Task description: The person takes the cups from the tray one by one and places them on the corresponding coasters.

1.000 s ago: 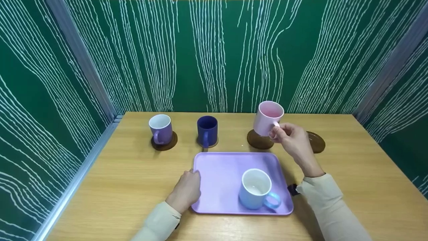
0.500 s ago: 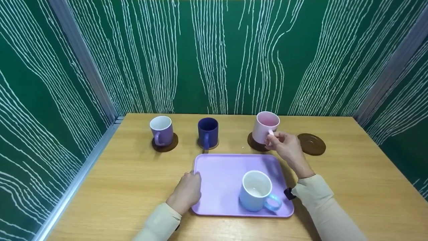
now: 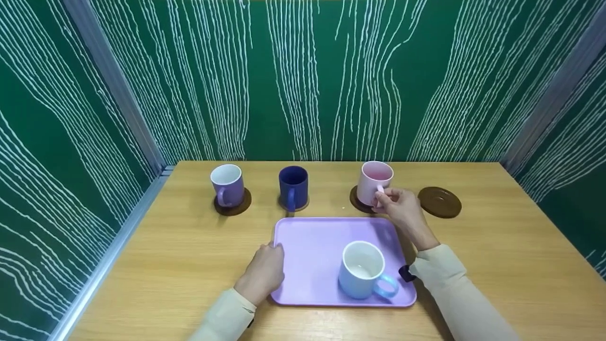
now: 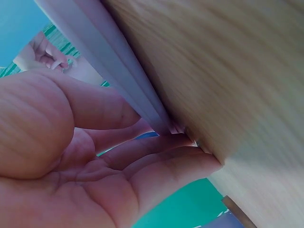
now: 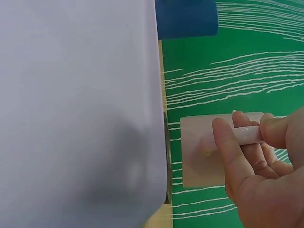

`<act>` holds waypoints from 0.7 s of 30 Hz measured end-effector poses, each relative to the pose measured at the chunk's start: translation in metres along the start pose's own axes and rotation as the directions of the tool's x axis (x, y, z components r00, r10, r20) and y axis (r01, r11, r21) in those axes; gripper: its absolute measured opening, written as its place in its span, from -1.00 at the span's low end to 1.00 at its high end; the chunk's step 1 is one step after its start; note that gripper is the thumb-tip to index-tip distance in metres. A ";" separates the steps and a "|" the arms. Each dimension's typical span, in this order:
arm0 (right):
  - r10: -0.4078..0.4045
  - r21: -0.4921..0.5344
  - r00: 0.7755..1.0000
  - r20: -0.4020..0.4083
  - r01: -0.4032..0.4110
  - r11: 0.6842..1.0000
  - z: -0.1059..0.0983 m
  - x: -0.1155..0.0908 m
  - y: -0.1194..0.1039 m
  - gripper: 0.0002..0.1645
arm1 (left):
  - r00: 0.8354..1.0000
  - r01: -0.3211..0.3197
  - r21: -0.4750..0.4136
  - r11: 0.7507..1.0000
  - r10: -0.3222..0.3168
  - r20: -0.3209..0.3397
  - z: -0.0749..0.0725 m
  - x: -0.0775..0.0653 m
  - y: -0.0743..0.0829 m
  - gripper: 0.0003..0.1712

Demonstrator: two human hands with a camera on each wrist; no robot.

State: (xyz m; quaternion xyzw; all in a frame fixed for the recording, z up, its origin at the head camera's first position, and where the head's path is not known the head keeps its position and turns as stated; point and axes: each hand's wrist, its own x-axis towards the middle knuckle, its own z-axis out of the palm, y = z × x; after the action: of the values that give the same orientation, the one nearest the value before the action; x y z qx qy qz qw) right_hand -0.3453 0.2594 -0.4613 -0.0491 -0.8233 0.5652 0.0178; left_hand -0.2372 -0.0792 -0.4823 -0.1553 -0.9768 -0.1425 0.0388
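My right hand (image 3: 402,208) pinches the handle of a pink mug (image 3: 370,192), which is upright over a brown coaster (image 3: 358,204). In the right wrist view, a narrow gap shows between the mug's base (image 5: 194,166) and the coaster's edge (image 5: 168,161). My left hand (image 3: 262,270) grips the left edge of a lilac tray (image 3: 307,260), its thumb on the rim. Fingers reach under the tray wall (image 4: 128,80) in the left wrist view. On the tray's right half stands a light blue mug (image 3: 356,279) with a white inside.
Farther left, a purple mug (image 3: 233,192) and a dark blue mug (image 3: 298,189) each stand on a coaster. Another brown coaster (image 3: 440,202) lies to the right of the pink mug. A green wall (image 3: 326,94) with white lines rises behind the wooden table (image 3: 189,246).
The right hand has lowered the pink mug down and slightly left towards the brown coaster, and the mug has become more upright. The left hand, tray and light blue mug stay put.
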 end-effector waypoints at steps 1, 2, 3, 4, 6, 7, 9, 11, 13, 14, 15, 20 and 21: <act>0.007 0.003 1.000 -0.001 -0.007 1.000 0.000 0.000 0.000 -0.63 | 1.000 0.007 -0.004 1.000 -0.007 0.010 0.000 0.000 0.000 -0.79; 0.012 0.004 1.000 -0.002 -0.012 1.000 0.000 0.001 0.001 -0.63 | 1.000 0.014 -0.007 1.000 -0.013 0.019 0.000 0.001 0.001 -0.77; 0.018 0.008 1.000 -0.002 -0.018 1.000 0.000 0.002 0.002 -0.63 | 0.999 0.019 -0.010 1.000 -0.018 0.027 0.000 0.001 0.001 -0.74; 0.023 0.010 1.000 0.000 -0.023 1.000 0.000 0.002 0.003 -0.63 | 0.999 0.025 -0.012 1.000 -0.024 0.036 0.000 0.001 0.001 -0.73; 0.035 0.011 0.999 -0.004 -0.035 0.999 0.000 0.004 0.004 -0.63 | 0.998 0.031 -0.021 0.999 -0.030 0.046 0.001 0.001 0.001 -0.71; 0.038 0.013 0.999 -0.007 -0.038 0.999 0.000 0.004 0.004 -0.63 | 0.998 0.035 -0.027 0.999 -0.034 0.051 0.000 0.001 0.001 -0.71; 0.041 0.015 0.999 -0.011 -0.041 0.999 0.000 0.005 0.005 -0.62 | 0.998 0.040 -0.031 0.999 -0.039 0.054 0.000 0.001 0.000 -0.71; 0.043 0.015 0.999 -0.014 -0.043 0.999 0.000 0.005 0.006 -0.62 | 0.998 0.043 -0.035 0.998 -0.041 0.053 0.000 0.002 0.000 -0.72; 0.044 0.024 0.999 -0.015 -0.043 0.999 0.000 0.006 0.007 -0.63 | 0.998 0.041 -0.036 0.999 -0.039 0.051 0.000 0.002 0.000 -0.72; 0.043 0.028 0.999 -0.013 -0.042 0.999 0.000 0.006 0.007 -0.63 | 0.998 0.039 -0.036 0.999 -0.038 0.050 0.000 0.001 0.000 -0.72; 0.041 0.039 0.999 -0.010 -0.041 0.998 0.001 0.006 0.008 -0.63 | 0.998 0.037 -0.035 0.999 -0.035 0.048 0.000 0.001 0.000 -0.72; 0.006 0.109 1.000 0.003 -0.007 0.994 0.005 0.007 0.011 -0.66 | 0.999 0.019 -0.030 0.999 -0.018 0.031 0.000 0.001 0.000 -0.75; 0.000 0.119 1.000 0.005 -0.001 0.993 0.006 0.007 0.012 -0.66 | 1.000 0.015 -0.030 0.999 -0.014 0.027 0.000 0.001 0.000 -0.76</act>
State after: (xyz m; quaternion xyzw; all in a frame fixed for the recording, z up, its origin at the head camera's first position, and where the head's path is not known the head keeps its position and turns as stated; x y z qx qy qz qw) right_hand -0.3521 0.2589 -0.4748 -0.0468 -0.7882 0.6134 0.0185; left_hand -0.2379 -0.0791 -0.4824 -0.1508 -0.9760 -0.1555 0.0224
